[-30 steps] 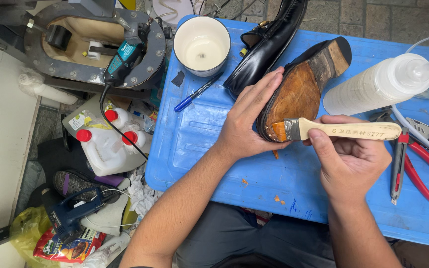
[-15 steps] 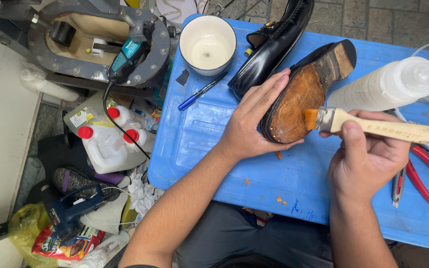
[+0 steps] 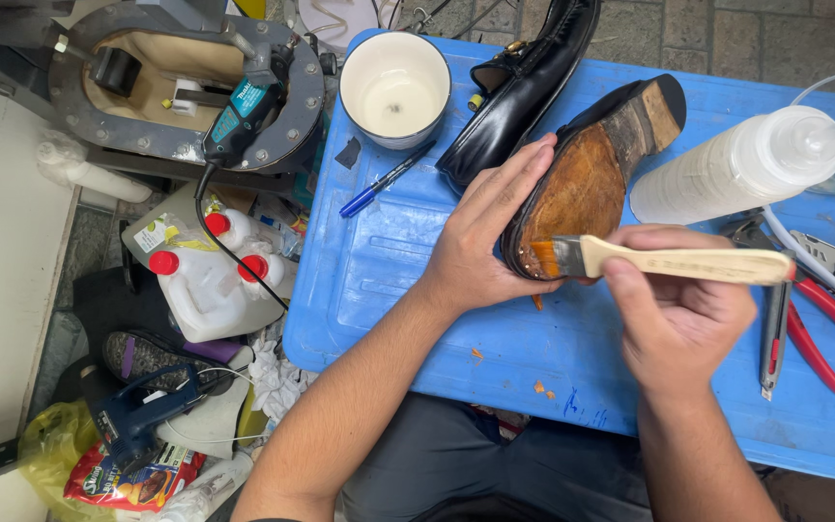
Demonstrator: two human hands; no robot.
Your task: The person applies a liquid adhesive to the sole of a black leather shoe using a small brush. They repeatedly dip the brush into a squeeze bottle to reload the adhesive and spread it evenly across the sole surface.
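A black dress shoe [image 3: 591, 179] lies sole-up on the blue plastic table [image 3: 417, 280], its brown leather sole wet with orange glue. My left hand [image 3: 485, 237] grips the shoe along its left side near the toe. My right hand [image 3: 674, 309] holds a flat paintbrush [image 3: 669, 261] by its pale wooden handle; the orange bristles touch the toe end of the sole. A second black shoe [image 3: 524, 82] lies upright behind it.
A white bowl [image 3: 395, 89] and a blue pen [image 3: 386, 180] sit at the table's back left. A clear squeeze bottle [image 3: 741, 164] and red-handled pliers [image 3: 819, 333] lie at the right. Left of the table: a metal machine [image 3: 176, 87], white jugs with red caps [image 3: 210, 280], clutter on the floor.
The brush has swept from the middle of the sole back down to the toe end. My left hand keeps its hold on the shoe.
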